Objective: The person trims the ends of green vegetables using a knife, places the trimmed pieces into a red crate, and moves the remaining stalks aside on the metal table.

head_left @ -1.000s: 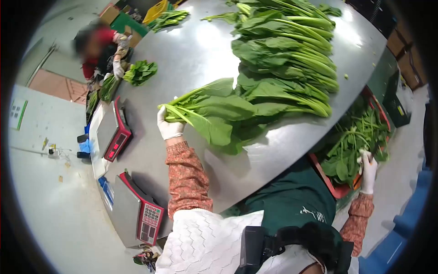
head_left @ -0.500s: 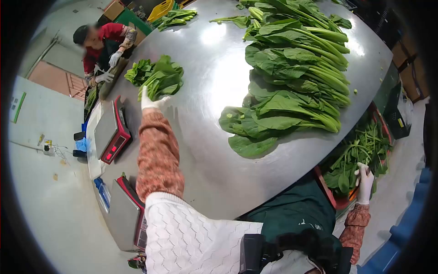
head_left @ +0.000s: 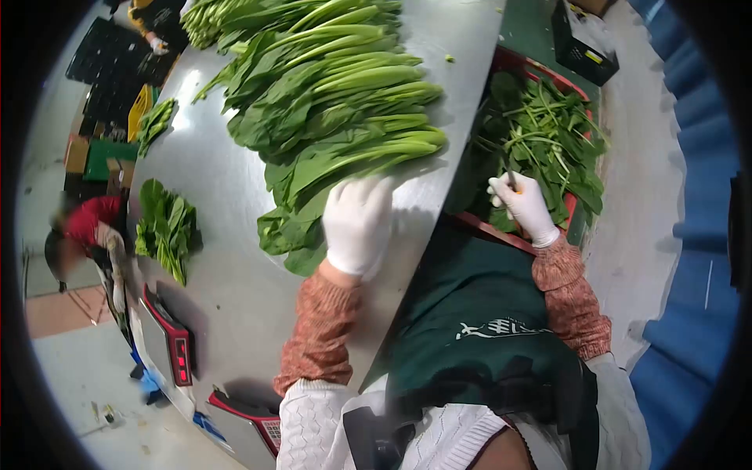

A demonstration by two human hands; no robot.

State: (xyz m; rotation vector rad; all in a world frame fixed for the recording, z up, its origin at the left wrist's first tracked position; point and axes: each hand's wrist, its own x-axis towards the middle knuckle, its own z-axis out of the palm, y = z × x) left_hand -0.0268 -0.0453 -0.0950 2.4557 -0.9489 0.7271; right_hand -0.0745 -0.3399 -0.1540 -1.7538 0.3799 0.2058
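My left hand [head_left: 359,223], in a white glove, is over the near end of a long row of leafy greens [head_left: 345,129] on the metal table. Its fingers bend down at the nearest stalks; the fingertips are hidden and slightly blurred. My right hand [head_left: 526,207], also gloved, is closed around a small knife [head_left: 514,182] with an orange handle and a thin dark blade. That hand is above a red crate [head_left: 577,84] heaped with loose leaves and stems [head_left: 552,129]. A separate bunch of greens [head_left: 166,227] lies farther left on the table.
Two red-edged scales [head_left: 167,333] stand along the table's left side. A person in red [head_left: 94,223] is beyond them, and another person's gloved hand [head_left: 158,45] shows at the far end. A black crate [head_left: 583,47] sits beyond the red one.
My left hand has left the separate bunch and come back to the near end of the row. The view has swung right; my right hand stays by the red crate.
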